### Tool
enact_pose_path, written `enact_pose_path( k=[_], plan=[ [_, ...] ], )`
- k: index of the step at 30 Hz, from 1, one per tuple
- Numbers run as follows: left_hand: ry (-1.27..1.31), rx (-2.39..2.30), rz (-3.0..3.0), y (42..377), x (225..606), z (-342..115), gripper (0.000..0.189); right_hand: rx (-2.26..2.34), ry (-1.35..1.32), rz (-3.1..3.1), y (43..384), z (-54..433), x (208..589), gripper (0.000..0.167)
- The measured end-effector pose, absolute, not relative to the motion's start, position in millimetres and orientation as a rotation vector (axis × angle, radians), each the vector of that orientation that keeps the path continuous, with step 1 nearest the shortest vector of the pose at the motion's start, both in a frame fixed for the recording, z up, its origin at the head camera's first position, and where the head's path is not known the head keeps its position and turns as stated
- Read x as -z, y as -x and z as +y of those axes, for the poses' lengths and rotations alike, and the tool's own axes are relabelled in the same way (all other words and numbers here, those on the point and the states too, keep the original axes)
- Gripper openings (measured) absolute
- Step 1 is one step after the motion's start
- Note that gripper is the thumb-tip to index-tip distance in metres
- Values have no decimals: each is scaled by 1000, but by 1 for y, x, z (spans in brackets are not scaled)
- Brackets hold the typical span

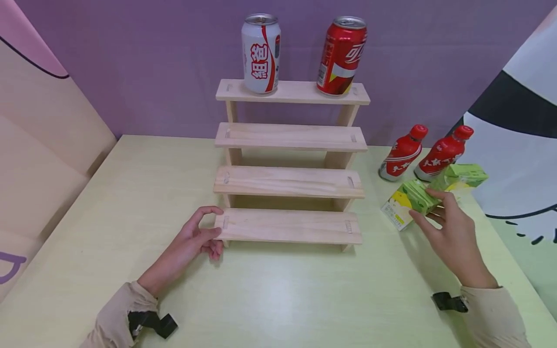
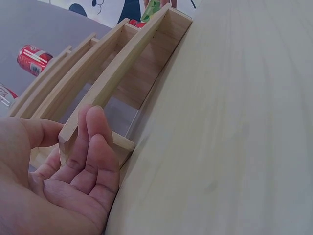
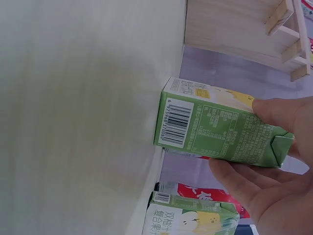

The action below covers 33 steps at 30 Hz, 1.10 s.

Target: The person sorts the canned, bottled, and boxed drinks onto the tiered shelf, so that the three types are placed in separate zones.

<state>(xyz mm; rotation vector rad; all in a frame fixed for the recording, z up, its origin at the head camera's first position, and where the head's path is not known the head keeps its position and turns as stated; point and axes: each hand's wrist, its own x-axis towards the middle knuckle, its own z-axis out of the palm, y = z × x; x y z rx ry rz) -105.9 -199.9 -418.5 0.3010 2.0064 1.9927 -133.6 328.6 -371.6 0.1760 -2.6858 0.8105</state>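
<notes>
The right hand (image 1: 454,237) pinches a green juice carton (image 1: 416,197), long axis roughly upright, right of the wooden stand (image 1: 289,181); whether it touches the desk (image 1: 278,295) is hard to tell. The left hand (image 1: 190,241) grips the stand's near-left corner.

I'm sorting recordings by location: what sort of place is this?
Perhaps a staged tabletop mock-up of a shop display: a wooden stepped shelf bearing a white can and a red can, with a purple backdrop behind the pale table.

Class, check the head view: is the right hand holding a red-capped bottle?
No, the right hand grips a green juice carton, while both red-capped bottles stand on the table beyond it.
</notes>
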Motion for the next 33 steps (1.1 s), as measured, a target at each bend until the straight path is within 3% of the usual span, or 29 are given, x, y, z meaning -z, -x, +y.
enact_pose_path(
  k=[33],
  plan=[
    [-308, -1989, 2004, 106, 420, -201, 39, -941, -215, -2505, 130, 321, 375, 61]
  ],
)
